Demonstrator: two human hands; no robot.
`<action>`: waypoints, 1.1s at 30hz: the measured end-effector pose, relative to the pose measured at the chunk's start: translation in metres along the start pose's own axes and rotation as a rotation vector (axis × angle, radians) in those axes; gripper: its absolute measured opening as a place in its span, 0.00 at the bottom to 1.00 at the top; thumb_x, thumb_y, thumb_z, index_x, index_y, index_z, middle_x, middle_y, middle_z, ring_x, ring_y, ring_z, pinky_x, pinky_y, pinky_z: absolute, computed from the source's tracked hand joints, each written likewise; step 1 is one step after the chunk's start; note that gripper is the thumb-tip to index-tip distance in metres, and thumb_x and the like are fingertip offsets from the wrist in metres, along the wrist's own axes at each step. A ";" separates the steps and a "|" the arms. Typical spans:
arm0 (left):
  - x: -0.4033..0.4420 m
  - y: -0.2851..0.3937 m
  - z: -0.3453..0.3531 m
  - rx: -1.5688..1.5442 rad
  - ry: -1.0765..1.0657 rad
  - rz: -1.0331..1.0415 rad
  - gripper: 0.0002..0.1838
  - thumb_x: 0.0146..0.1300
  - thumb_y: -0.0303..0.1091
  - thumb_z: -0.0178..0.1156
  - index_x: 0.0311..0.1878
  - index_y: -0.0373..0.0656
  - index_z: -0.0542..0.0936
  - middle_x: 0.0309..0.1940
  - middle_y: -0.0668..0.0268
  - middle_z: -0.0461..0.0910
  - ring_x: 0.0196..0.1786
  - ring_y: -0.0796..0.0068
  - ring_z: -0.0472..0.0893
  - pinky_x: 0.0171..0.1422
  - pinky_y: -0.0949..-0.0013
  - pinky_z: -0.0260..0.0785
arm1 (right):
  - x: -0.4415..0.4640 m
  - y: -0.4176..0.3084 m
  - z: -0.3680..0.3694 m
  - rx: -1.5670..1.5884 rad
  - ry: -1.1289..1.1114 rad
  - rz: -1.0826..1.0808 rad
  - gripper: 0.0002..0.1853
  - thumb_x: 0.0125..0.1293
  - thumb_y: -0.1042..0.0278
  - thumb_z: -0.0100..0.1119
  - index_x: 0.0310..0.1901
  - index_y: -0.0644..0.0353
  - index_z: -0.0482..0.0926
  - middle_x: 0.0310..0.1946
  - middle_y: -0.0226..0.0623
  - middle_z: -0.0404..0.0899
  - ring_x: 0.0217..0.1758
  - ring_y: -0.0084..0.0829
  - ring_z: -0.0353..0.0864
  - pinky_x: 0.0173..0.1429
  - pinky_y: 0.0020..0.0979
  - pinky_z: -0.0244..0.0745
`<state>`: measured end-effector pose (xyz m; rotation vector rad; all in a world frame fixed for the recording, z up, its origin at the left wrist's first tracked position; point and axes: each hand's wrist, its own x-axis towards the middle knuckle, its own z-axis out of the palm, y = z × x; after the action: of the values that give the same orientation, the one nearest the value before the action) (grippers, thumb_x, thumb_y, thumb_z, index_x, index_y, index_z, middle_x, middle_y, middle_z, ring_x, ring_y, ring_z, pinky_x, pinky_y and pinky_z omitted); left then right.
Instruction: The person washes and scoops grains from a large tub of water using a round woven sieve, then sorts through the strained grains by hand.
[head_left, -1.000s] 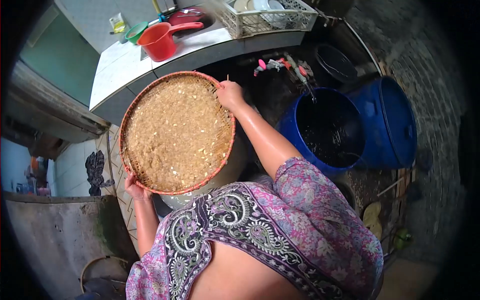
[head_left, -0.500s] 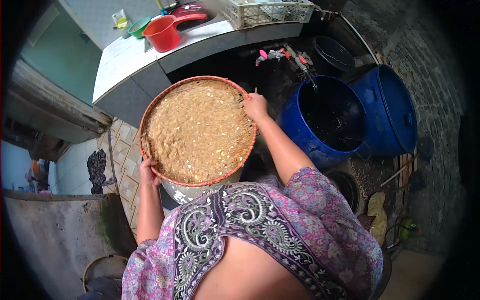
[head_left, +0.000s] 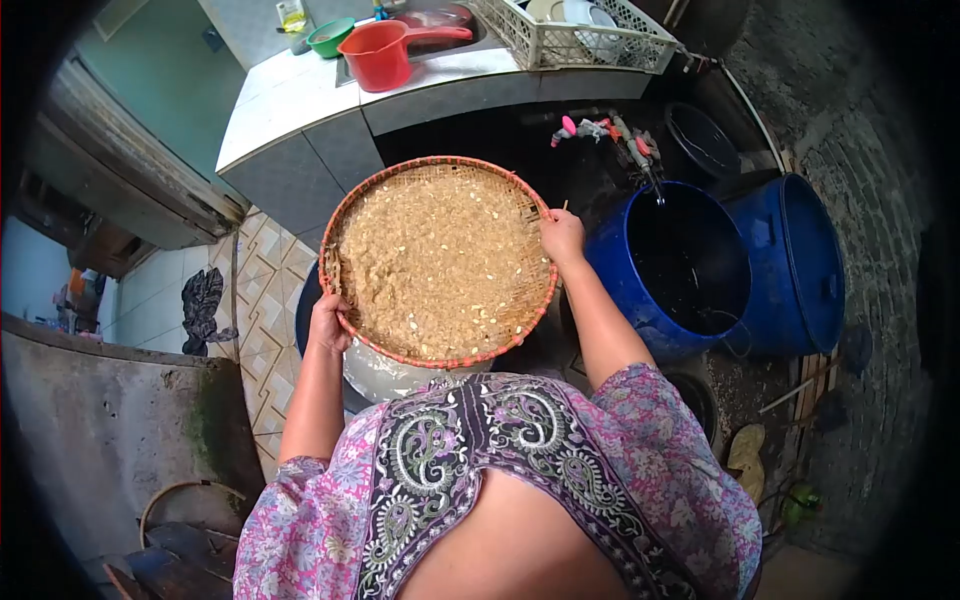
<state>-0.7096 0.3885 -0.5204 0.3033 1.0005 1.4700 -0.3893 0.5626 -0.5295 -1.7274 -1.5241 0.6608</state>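
Between my two hands is a round woven winnowing tray (head_left: 452, 361) with an orange-red rim. A wide layer of tan, crumbly grain-like material (head_left: 430, 260) with pale flakes covers most of it. My left hand (head_left: 329, 322) grips the rim at the lower left, fingers closed around it. At the right, my right hand (head_left: 562, 237) is closed on the rim's upper part. Below the tray, partly hidden by it, a pale round vessel (head_left: 400, 378) shows, with white bits on it.
Water runs from a tap (head_left: 648, 165) into an open blue barrel (head_left: 630, 285); a second blue barrel (head_left: 815, 270) stands right of it. On the tiled counter (head_left: 290, 105) are a red dipper (head_left: 380, 62), a green bowl (head_left: 330, 38) and a dish crate (head_left: 600, 55). A concrete wall (head_left: 120, 430) rises at lower left.
The view has shifted, so the counter, barrels and tray all appear farther right. Both hands keep their hold on the tray, and the material in it has spread a little differently.
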 end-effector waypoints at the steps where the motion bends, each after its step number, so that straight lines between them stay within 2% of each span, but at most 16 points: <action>1: 0.000 -0.001 0.001 0.006 0.000 0.013 0.24 0.34 0.21 0.42 0.43 0.32 0.66 0.33 0.59 0.72 0.34 0.65 0.73 0.41 0.66 0.68 | 0.002 0.002 0.002 0.003 -0.001 -0.005 0.10 0.42 0.67 0.52 0.27 0.60 0.77 0.20 0.42 0.75 0.24 0.34 0.75 0.31 0.29 0.67; 3: 0.000 0.000 0.001 0.023 -0.003 0.030 0.25 0.34 0.22 0.42 0.43 0.32 0.66 0.34 0.58 0.72 0.34 0.65 0.73 0.41 0.66 0.68 | 0.002 0.004 0.005 0.047 0.020 -0.021 0.09 0.42 0.67 0.50 0.25 0.59 0.76 0.22 0.45 0.74 0.28 0.41 0.74 0.34 0.34 0.68; 7: 0.006 0.000 -0.007 0.014 -0.047 0.002 0.25 0.34 0.22 0.42 0.43 0.31 0.66 0.34 0.58 0.72 0.34 0.64 0.73 0.41 0.65 0.67 | -0.002 -0.001 0.000 0.042 0.004 -0.011 0.09 0.42 0.67 0.50 0.25 0.58 0.76 0.22 0.44 0.75 0.28 0.40 0.75 0.34 0.33 0.68; 9: 0.005 -0.001 -0.004 0.011 -0.060 0.041 0.23 0.33 0.24 0.42 0.40 0.31 0.67 0.33 0.56 0.72 0.35 0.61 0.74 0.43 0.59 0.67 | 0.000 -0.001 0.000 0.048 0.020 -0.006 0.09 0.42 0.67 0.50 0.26 0.57 0.77 0.22 0.43 0.75 0.27 0.39 0.75 0.34 0.33 0.68; 14: -0.003 -0.002 0.001 -0.011 -0.004 0.025 0.25 0.33 0.25 0.43 0.42 0.33 0.67 0.33 0.56 0.72 0.36 0.59 0.74 0.45 0.59 0.67 | 0.002 -0.015 -0.011 0.029 0.015 -0.028 0.09 0.42 0.67 0.50 0.26 0.57 0.77 0.23 0.42 0.75 0.28 0.38 0.75 0.35 0.33 0.68; 22: -0.012 -0.013 0.002 -0.082 -0.058 0.169 0.24 0.33 0.25 0.43 0.41 0.31 0.67 0.33 0.56 0.72 0.35 0.62 0.74 0.44 0.61 0.68 | 0.017 -0.023 -0.014 0.063 -0.038 -0.113 0.10 0.39 0.67 0.53 0.27 0.57 0.77 0.23 0.40 0.76 0.29 0.37 0.75 0.36 0.31 0.68; 25: -0.031 -0.014 0.018 -0.092 -0.050 0.262 0.22 0.36 0.25 0.42 0.41 0.31 0.67 0.33 0.56 0.72 0.35 0.62 0.74 0.43 0.61 0.68 | 0.026 -0.021 -0.009 0.056 -0.009 -0.192 0.10 0.40 0.67 0.53 0.28 0.57 0.77 0.23 0.40 0.76 0.29 0.36 0.75 0.36 0.31 0.68; 28: -0.031 -0.028 0.013 -0.133 -0.051 0.338 0.22 0.41 0.26 0.43 0.44 0.32 0.66 0.37 0.54 0.71 0.39 0.59 0.73 0.48 0.58 0.65 | 0.032 -0.017 -0.002 0.064 -0.020 -0.229 0.11 0.41 0.67 0.52 0.29 0.57 0.77 0.24 0.40 0.76 0.29 0.35 0.75 0.35 0.31 0.68; 30: -0.033 -0.040 0.013 -0.340 -0.217 0.407 0.22 0.41 0.25 0.43 0.45 0.30 0.65 0.40 0.54 0.71 0.42 0.59 0.72 0.51 0.59 0.63 | 0.034 -0.013 0.002 0.162 -0.056 -0.245 0.11 0.41 0.67 0.52 0.29 0.57 0.77 0.24 0.41 0.76 0.28 0.35 0.75 0.34 0.31 0.68; 33: -0.034 -0.055 0.007 -0.323 -0.235 0.452 0.25 0.42 0.26 0.42 0.48 0.32 0.63 0.44 0.52 0.68 0.46 0.57 0.70 0.53 0.56 0.61 | 0.041 -0.006 0.010 0.163 -0.045 -0.283 0.10 0.43 0.67 0.51 0.29 0.58 0.77 0.24 0.42 0.76 0.28 0.35 0.75 0.34 0.30 0.68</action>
<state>-0.6613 0.3523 -0.5431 0.4749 0.5094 1.9227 -0.3939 0.6051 -0.5274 -1.3527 -1.6576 0.6598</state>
